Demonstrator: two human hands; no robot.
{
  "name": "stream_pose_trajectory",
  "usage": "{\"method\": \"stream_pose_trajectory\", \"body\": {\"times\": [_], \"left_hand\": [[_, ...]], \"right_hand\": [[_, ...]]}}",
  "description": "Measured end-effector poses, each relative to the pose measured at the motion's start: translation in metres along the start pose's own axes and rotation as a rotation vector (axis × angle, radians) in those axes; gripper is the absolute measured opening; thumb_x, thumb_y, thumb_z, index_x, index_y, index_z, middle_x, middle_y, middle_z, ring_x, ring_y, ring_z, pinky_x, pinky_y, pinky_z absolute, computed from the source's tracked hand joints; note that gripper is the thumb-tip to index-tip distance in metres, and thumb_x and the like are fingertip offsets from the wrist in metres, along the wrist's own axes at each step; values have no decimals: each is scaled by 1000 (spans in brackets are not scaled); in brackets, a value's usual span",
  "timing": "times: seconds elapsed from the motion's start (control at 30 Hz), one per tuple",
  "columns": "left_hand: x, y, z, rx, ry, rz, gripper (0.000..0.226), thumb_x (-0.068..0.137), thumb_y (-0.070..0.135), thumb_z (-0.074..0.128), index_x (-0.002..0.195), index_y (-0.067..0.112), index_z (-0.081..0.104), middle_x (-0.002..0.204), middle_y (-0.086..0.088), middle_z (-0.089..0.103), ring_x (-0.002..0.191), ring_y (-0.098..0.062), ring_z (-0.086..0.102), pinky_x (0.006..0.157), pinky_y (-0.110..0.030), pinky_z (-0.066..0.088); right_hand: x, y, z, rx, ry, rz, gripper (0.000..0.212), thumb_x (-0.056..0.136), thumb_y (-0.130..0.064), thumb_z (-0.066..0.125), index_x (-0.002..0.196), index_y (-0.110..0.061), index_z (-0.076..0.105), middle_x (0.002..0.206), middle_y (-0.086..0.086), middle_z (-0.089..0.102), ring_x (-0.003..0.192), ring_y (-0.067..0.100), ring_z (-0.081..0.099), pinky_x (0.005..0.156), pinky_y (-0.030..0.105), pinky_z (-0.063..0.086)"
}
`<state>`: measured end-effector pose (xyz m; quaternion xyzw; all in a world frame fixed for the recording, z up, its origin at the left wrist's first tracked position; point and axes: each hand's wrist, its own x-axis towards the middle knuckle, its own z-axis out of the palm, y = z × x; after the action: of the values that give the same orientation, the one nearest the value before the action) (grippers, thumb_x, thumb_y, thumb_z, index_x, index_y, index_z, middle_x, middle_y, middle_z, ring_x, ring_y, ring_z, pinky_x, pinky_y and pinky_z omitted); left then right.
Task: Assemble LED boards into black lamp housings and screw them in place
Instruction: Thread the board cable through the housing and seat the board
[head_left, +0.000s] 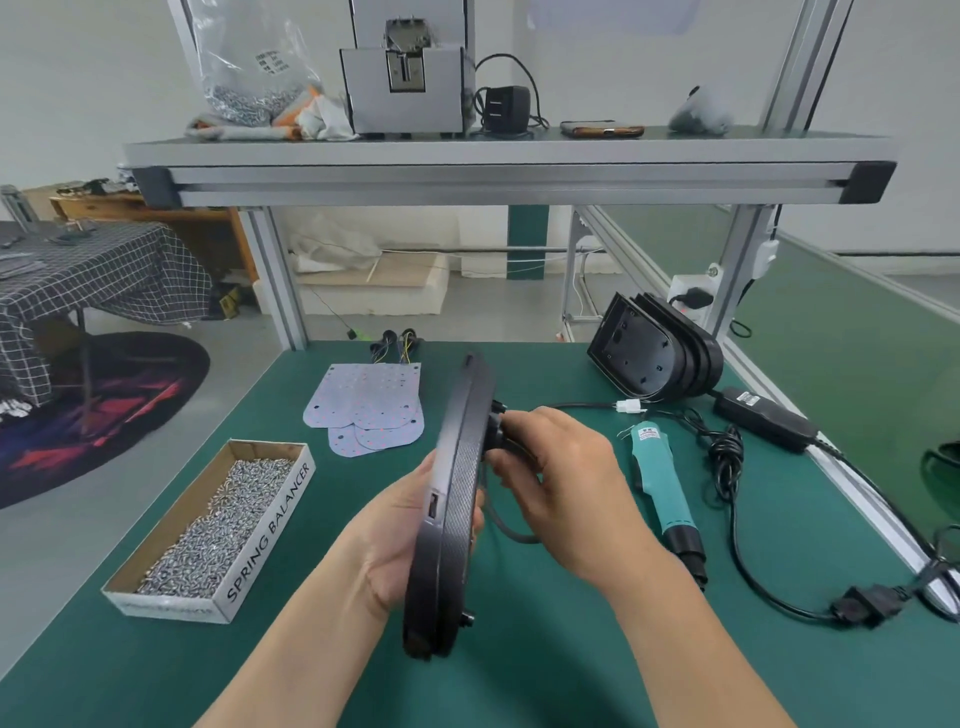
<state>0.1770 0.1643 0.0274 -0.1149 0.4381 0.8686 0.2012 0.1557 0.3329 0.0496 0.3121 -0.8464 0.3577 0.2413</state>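
I hold a black lamp housing (457, 499) on edge above the green mat, its textured rim facing me. My left hand (395, 540) grips its left side near the lower half. My right hand (556, 478) is behind its right side, fingers curled round a black cable fitting (497, 415) on the housing's back. A dark cable loops out below that hand. Several pale LED boards (363, 405) lie fanned on the mat beyond the housing. A stack of black housings (654, 353) leans at the back right.
A cardboard box of screws (208, 530) marked SPRING BALANCER sits at the left. A teal electric screwdriver (662, 483) lies to the right with its cable and power brick (763, 418). Wire harnesses (395, 345) lie at the mat's far edge. An aluminium shelf (509, 166) spans overhead.
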Motion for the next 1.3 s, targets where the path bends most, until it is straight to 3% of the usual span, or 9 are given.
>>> {"method": "stream_pose_trajectory", "body": {"times": [0.17,0.3,0.4,0.47,0.53,0.6,0.67,0.83,1.3], "left_hand": [[8,-1,-2,131,-88,174,32,85,21,73,116,17,65,83,-10,72,64,-21,71,53,-29,57],[24,-4,-4,364,27,333,41,78,26,84,114,29,64,116,-5,74,100,-24,73,74,-33,60],[34,-12,-6,378,117,396,47,80,21,82,121,28,59,118,-2,73,104,-21,72,77,-29,59],[39,-20,-7,448,155,444,47,84,14,79,123,27,55,117,1,73,106,-20,71,80,-28,59],[41,-27,-7,551,196,495,45,87,11,77,121,28,54,113,5,73,106,-19,70,86,-33,58],[41,-33,-3,630,197,543,41,88,13,76,118,30,53,110,7,73,104,-17,70,87,-34,57],[39,-36,1,683,174,582,41,88,17,75,117,34,52,110,10,72,103,-13,70,84,-29,56],[37,-36,4,784,172,623,41,89,17,71,111,43,49,101,17,70,92,-5,68,71,-15,52],[43,-37,8,658,128,564,37,93,7,65,115,33,52,103,10,73,94,-13,71,70,-21,56]], "right_hand": [[-1,18,3,157,-76,166,8,86,-9,68,82,-14,63,74,-2,59,70,16,54,67,32,47],[-22,33,12,797,-117,500,40,86,7,64,115,-20,70,117,-1,73,109,18,68,96,33,54],[-27,46,7,693,149,776,13,96,-29,65,88,-28,75,86,-6,70,76,15,64,68,26,51],[-28,49,5,661,53,906,47,84,-67,58,77,-22,68,62,-2,59,53,15,52,50,26,40],[-30,53,4,546,-106,878,56,73,-81,54,81,-27,67,64,-11,63,55,9,58,54,24,46],[-30,55,5,579,-235,831,37,80,-67,67,98,-34,72,90,-22,74,82,-2,69,77,19,53],[-27,54,5,819,-253,873,28,84,-39,78,108,-24,76,108,-8,77,100,10,73,89,29,55],[-25,58,5,1204,-161,984,25,80,-26,71,99,-12,81,110,17,75,96,30,74,78,36,61],[-31,67,17,1183,-49,976,25,66,-12,75,90,-5,81,101,24,75,85,35,75,69,40,61]]}}
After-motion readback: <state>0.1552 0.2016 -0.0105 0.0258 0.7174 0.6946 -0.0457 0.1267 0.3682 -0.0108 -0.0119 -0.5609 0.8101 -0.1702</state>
